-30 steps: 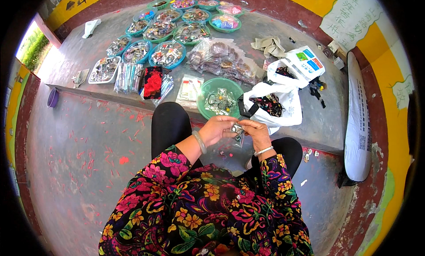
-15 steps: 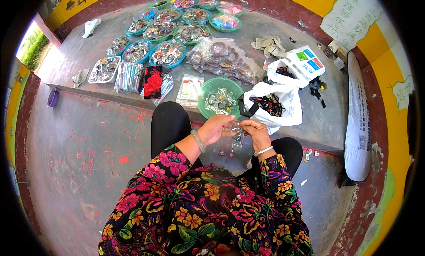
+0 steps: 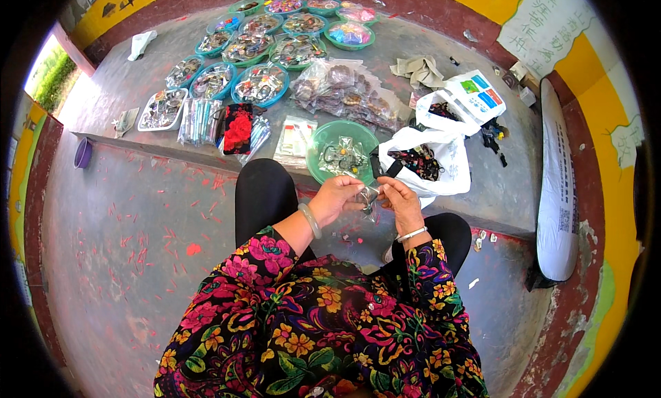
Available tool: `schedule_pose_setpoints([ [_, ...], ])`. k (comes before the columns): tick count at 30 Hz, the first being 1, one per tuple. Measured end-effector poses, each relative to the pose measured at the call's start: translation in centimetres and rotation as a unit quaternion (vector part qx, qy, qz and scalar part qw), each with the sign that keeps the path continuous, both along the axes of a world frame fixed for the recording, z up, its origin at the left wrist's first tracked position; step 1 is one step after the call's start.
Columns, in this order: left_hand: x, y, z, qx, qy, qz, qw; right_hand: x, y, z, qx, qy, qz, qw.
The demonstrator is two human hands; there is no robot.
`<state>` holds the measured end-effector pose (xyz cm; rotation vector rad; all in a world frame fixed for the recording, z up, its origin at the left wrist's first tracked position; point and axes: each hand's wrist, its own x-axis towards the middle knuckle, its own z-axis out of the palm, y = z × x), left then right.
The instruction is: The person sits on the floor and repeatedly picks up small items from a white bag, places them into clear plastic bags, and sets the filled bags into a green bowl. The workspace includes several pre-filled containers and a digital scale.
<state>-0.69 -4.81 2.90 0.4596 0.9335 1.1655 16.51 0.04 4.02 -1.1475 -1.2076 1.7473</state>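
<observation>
Between both hands, above the gap between my knees, hangs a small clear plastic bag (image 3: 368, 207) with something dark inside. My left hand (image 3: 339, 197) pinches the bag's upper left side with thumb and fingers. At the bag's top right corner, my right hand (image 3: 401, 202) grips the edge with its fingertips. Just beyond the hands sits a round green basin (image 3: 321, 160) with several clear-bagged dark items in it. A white plastic bag (image 3: 451, 165) full of dark cords stands open to the right of the basin.
Several round basins (image 3: 260, 102) of small bagged goods cover the raised platform. A pile of clear packets (image 3: 344, 88) lies behind the green basin. Nearer are a red-and-black pouch (image 3: 237, 128) and flat white packets (image 3: 295, 140). A long silver-covered board (image 3: 556, 184) leans at the right wall.
The small bag has been raised and bunched slightly between my hands. My right hand has tilted more upright, its fingers shifted along the bag's top edge.
</observation>
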Motion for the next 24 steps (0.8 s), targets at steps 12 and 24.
schedule_pose_setpoints([
  [12,1.1,0.0,-0.4,0.048,0.098,-0.034,0.993,0.3,-0.2,-0.9,0.031,-0.048,0.045,0.997],
  [24,0.6,-0.3,0.6,0.061,0.151,-0.072,0.984,0.4,-0.2,-1.1,0.066,-0.04,0.053,0.996],
])
